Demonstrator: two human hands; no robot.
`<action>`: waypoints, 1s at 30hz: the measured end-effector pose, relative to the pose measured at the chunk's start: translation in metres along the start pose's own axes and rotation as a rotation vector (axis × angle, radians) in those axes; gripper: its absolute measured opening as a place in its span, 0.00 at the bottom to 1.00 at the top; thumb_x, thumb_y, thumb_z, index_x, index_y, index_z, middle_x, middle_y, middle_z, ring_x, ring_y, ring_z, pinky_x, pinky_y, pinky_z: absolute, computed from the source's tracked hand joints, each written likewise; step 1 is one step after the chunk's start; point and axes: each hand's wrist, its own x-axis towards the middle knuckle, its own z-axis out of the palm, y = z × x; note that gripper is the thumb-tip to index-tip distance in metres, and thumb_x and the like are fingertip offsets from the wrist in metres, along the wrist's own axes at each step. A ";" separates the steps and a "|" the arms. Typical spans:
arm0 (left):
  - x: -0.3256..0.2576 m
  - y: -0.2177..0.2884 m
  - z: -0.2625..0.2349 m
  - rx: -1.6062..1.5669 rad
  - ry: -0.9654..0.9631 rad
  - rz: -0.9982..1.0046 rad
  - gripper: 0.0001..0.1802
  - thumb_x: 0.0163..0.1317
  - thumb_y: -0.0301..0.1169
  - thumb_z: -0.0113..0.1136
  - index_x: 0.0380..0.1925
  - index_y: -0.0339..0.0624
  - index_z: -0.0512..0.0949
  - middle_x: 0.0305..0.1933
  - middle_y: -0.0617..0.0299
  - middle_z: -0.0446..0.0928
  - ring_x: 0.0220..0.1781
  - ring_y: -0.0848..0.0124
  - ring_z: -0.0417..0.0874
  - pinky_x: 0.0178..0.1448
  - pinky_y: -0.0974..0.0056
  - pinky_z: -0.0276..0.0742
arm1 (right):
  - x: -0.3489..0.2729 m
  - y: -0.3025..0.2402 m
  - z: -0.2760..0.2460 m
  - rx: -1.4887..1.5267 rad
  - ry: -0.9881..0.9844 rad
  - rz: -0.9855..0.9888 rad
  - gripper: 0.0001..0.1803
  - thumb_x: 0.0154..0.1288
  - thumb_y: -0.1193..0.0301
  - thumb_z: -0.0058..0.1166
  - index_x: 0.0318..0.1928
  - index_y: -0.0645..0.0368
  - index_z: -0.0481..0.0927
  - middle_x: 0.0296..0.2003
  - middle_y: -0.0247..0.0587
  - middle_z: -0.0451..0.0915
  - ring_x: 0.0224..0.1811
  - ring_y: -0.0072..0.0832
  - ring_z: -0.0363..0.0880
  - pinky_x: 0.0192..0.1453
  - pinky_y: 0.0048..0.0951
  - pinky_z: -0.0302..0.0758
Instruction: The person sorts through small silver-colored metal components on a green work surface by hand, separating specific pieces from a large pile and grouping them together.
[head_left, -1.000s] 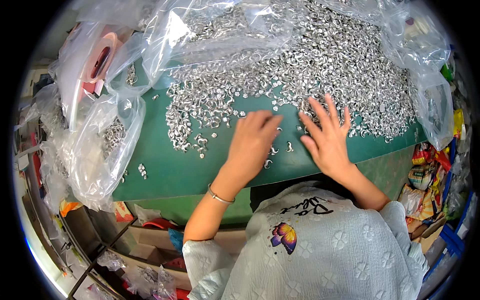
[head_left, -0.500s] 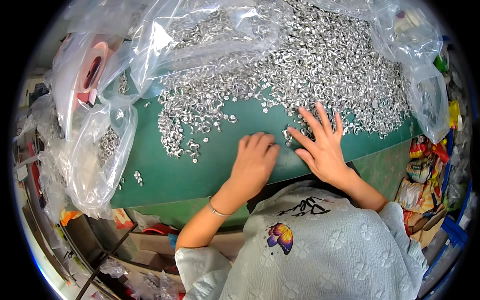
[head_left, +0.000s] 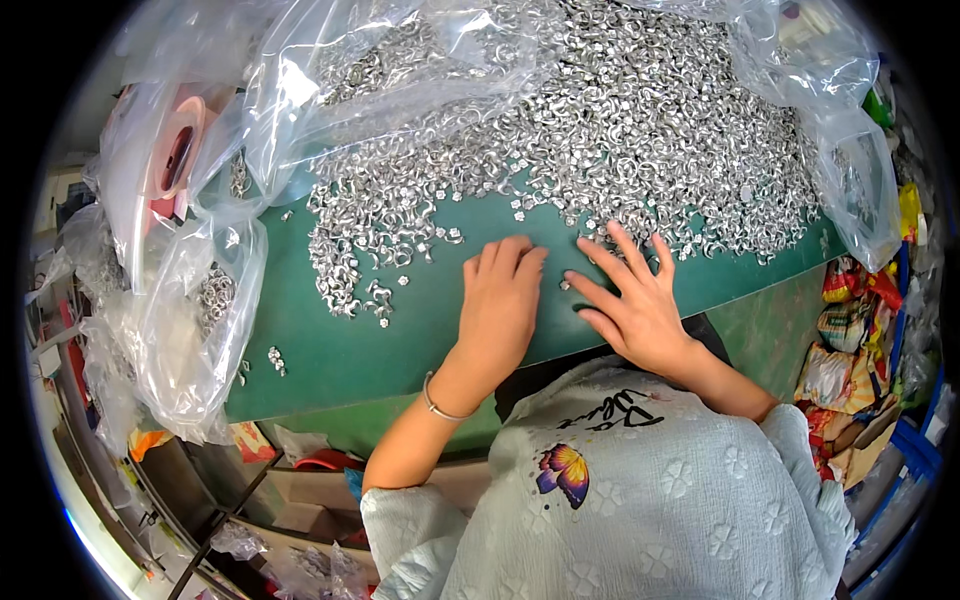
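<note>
A large heap of small shiny silver metal pieces (head_left: 640,130), many of them curved, covers the far part of the green tabletop (head_left: 410,350). My right hand (head_left: 640,310) lies at the heap's near edge, fingers spread, with the fingertips touching or just over the closest pieces. To its left, my left hand (head_left: 500,305) rests on bare tabletop, back upward, its fingers curled and pressed together. Whatever is under those fingers is hidden. A bracelet (head_left: 440,400) circles my left wrist. Farther left, a smaller spread of the same pieces (head_left: 350,250) reaches toward me.
Clear plastic sheeting (head_left: 400,100) drapes over the heap's far left. A plastic bag (head_left: 200,330) holding metal pieces sits at the table's left edge, by a pink-framed object (head_left: 185,150). Colourful packages (head_left: 845,340) stand at right. Shelves and boxes (head_left: 310,500) are below left.
My left hand has shifted slightly away from me, nearer the heap. My right hand has moved a little along the heap's edge, fingers still spread.
</note>
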 end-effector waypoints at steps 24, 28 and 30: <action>-0.030 0.000 -0.014 0.043 0.034 -0.173 0.24 0.52 0.25 0.67 0.51 0.40 0.73 0.49 0.55 0.70 0.51 0.57 0.70 0.52 0.57 0.62 | 0.028 -0.007 0.016 -0.103 0.019 -0.055 0.20 0.59 0.66 0.59 0.54 0.46 0.79 0.66 0.38 0.65 0.74 0.45 0.52 0.68 0.63 0.49; -0.029 0.003 -0.016 0.014 0.037 -0.175 0.23 0.53 0.23 0.65 0.50 0.40 0.74 0.48 0.55 0.70 0.51 0.57 0.70 0.53 0.57 0.62 | 0.029 -0.014 0.017 -0.007 0.006 -0.178 0.18 0.59 0.66 0.57 0.52 0.45 0.80 0.64 0.39 0.66 0.74 0.44 0.52 0.68 0.62 0.50; -0.030 0.001 -0.017 0.002 0.047 -0.164 0.22 0.54 0.23 0.64 0.50 0.40 0.74 0.48 0.55 0.71 0.51 0.57 0.71 0.53 0.57 0.62 | 0.031 -0.020 0.022 0.004 -0.022 -0.175 0.17 0.60 0.66 0.57 0.51 0.45 0.81 0.64 0.39 0.66 0.73 0.43 0.53 0.68 0.61 0.50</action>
